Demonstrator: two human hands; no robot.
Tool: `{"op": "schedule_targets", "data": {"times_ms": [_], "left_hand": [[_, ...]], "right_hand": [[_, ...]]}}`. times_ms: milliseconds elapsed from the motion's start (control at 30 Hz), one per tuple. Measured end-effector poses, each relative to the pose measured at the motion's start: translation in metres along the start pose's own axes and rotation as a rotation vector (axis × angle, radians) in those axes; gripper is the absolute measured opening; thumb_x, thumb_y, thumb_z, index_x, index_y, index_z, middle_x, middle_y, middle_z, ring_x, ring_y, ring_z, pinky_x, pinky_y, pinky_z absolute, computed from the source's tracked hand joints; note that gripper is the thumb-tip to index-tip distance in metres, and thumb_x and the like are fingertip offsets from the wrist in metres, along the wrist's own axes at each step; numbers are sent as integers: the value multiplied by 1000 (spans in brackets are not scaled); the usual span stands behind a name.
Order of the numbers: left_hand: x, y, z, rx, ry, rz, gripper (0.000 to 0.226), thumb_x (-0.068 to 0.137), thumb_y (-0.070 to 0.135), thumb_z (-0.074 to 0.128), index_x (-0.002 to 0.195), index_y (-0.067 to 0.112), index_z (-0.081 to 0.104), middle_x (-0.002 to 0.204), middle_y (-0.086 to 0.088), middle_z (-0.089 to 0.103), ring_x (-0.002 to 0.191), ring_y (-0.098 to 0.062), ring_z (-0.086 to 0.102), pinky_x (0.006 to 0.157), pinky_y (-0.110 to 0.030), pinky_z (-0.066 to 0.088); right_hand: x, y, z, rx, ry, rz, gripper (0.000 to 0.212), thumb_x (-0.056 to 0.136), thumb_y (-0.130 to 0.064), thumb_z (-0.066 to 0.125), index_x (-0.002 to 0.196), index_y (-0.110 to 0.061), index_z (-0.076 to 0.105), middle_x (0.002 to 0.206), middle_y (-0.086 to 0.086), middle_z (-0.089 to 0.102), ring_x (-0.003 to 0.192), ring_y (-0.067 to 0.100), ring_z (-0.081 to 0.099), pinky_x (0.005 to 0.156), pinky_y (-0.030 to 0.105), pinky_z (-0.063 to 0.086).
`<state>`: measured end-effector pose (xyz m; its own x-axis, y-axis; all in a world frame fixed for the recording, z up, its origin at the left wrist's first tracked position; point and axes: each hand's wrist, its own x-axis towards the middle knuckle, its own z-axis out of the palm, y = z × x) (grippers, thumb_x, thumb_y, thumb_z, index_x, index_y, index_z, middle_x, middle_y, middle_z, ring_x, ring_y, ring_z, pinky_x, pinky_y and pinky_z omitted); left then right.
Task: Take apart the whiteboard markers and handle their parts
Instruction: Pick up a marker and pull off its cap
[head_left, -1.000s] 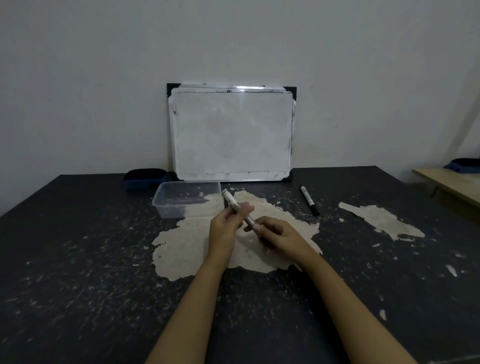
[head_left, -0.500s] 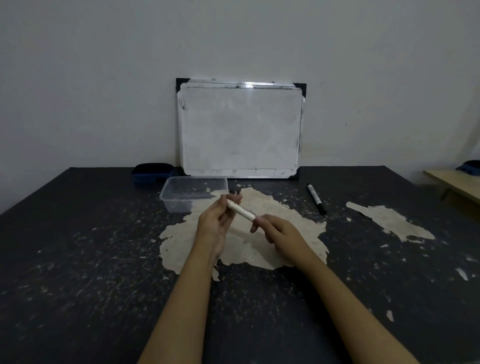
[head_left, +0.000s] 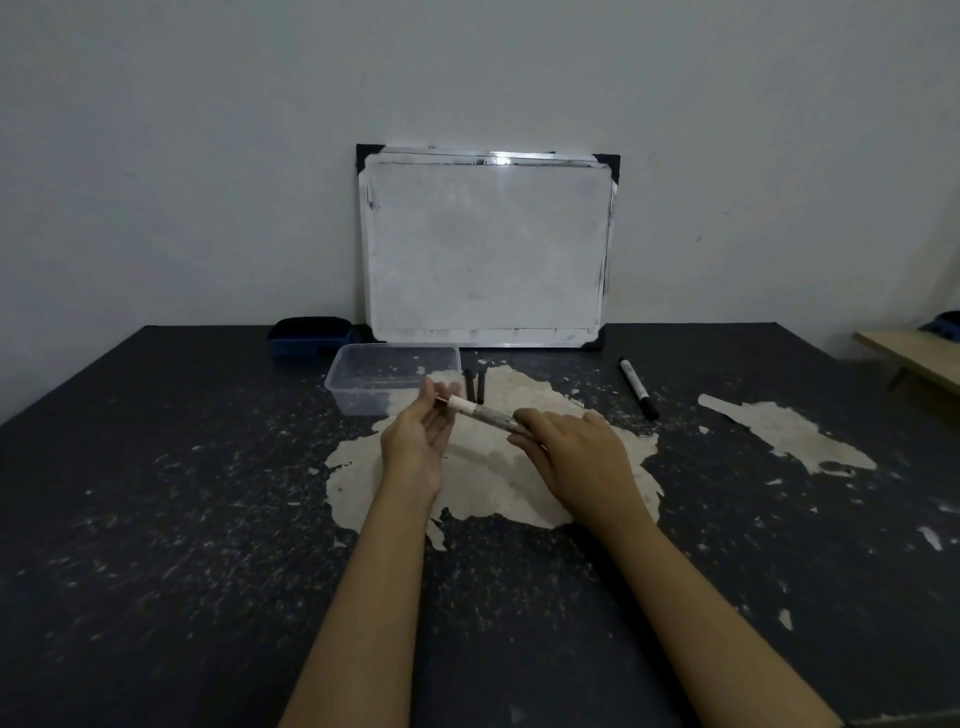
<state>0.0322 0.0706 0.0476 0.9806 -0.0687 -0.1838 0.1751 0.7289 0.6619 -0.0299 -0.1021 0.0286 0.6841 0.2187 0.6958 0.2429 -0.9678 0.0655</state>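
Observation:
I hold a pale whiteboard marker body (head_left: 485, 413) between both hands above the worn patch in the middle of the table. My left hand (head_left: 421, 441) pinches its upper left end with the fingertips, palm turned up. My right hand (head_left: 571, 457) grips its lower right end, which the fingers hide. Two short black marker parts (head_left: 475, 385) stand side by side just behind the held marker, to the right of a clear plastic container (head_left: 395, 379). A whole black-capped marker (head_left: 638, 387) lies on the table to the right.
A small whiteboard (head_left: 485, 249) leans on the wall at the table's back edge. A dark blue eraser box (head_left: 309, 338) sits left of it, behind the container. A wooden bench (head_left: 914, 358) stands off the table's right side.
My left hand has slid to the marker's upper end and opened its palm upward. The marker now lies flatter between the hands. Two black parts behind it have come into sight.

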Motion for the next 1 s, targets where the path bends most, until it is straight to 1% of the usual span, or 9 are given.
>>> {"op": "schedule_targets", "data": {"times_ms": [100,167,300,467,567,667,867,933,1000], "left_hand": [[5,6,-8,26,17,49,20,90,21,64,102,6,69,105,-9,73,96,-16,70,97,-30,50],[3,2,-9,188,3,86,24,90,22,64,108,7,70,109,-6,72,103,-18,67,98,-32,49],[-3,-17,-11,943,-15,360,39,88,34,68,120,13,68,104,1,71,94,-12,65,92,-36,55],[-7,-37,-8,1228,-169,497,48,76,18,80,120,16,61,83,0,64,69,-2,59,65,-13,50],[-3,-44,-11,1263,-190,515,41,76,11,78,114,12,64,76,3,63,64,4,58,61,-9,48],[1,-46,-12,1248,-175,519,42,75,13,79,114,12,64,79,2,63,68,-2,59,66,-14,51],[1,-44,-13,1165,-167,523,38,82,35,74,112,15,64,92,1,67,83,-8,64,76,-20,55],[1,-41,-8,1027,-111,475,29,93,39,57,109,15,66,102,1,68,97,-13,63,81,-18,51],[2,-36,1,684,-110,243,37,101,35,44,110,7,66,107,-9,69,104,-23,64,85,-21,51]], "right_hand": [[-4,4,-3,99,-20,110,31,101,-46,43,107,-25,65,70,-9,65,57,13,57,59,31,44],[-8,8,-4,383,-65,278,26,102,-44,46,107,-28,65,67,-10,59,58,8,53,56,24,39],[-12,18,-2,900,-68,625,24,106,-26,47,113,-25,69,65,-13,52,56,1,43,55,17,35],[-12,29,-1,1080,-99,762,27,102,-30,55,128,-25,58,72,0,63,56,10,47,56,25,40],[-11,28,-2,1161,-43,832,21,101,-28,58,117,-16,59,77,3,70,55,12,51,54,25,45],[-9,29,-1,1202,8,906,18,99,-24,62,111,-10,65,82,8,73,53,9,55,49,19,46],[-7,32,-4,1236,106,1051,23,94,-29,67,110,-12,71,88,1,76,46,5,54,45,20,43],[-5,30,-7,1270,173,1021,21,96,-27,66,108,-11,71,86,1,74,46,4,53,47,19,44],[-2,25,-13,1241,270,880,14,98,-23,62,100,-13,71,81,1,72,52,6,54,49,19,45]]}}
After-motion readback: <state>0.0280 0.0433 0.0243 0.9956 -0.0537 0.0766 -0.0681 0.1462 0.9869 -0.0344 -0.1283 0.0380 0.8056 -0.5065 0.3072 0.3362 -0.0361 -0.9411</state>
